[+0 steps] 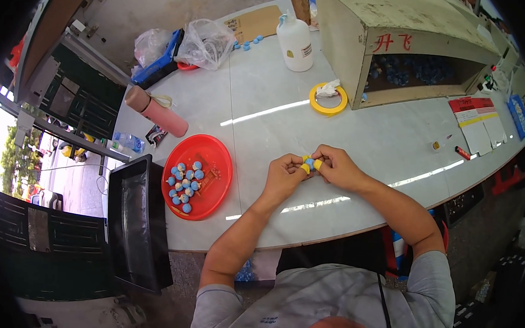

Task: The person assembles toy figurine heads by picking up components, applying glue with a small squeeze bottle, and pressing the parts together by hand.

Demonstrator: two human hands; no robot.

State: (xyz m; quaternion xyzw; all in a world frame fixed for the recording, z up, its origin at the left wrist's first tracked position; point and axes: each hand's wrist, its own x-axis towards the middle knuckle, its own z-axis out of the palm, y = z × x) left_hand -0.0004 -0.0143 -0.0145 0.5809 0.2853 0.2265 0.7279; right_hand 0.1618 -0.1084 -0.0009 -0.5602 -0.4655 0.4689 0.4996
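Observation:
Over the middle of the pale tabletop (264, 134) my two hands meet. My left hand (284, 176) and my right hand (339, 168) both pinch a small blue piece (310, 163) between thumb and fingertips. Yellow wraps cover some of the fingertips. The fingers hide much of the piece, so its exact kind does not show. To the left of my left hand sits a round red plastic plate (218, 159), holding several small blue balls (185, 184) with pale parts on them.
A black bin (135, 217) stands at the left edge by a pink flask (164, 118). Farther back are a white bottle (295, 44), yellow tape (328, 108) and plastic bags (206, 42). An open-fronted box (420, 101) with blue pieces stands at right, near a red marker (462, 153).

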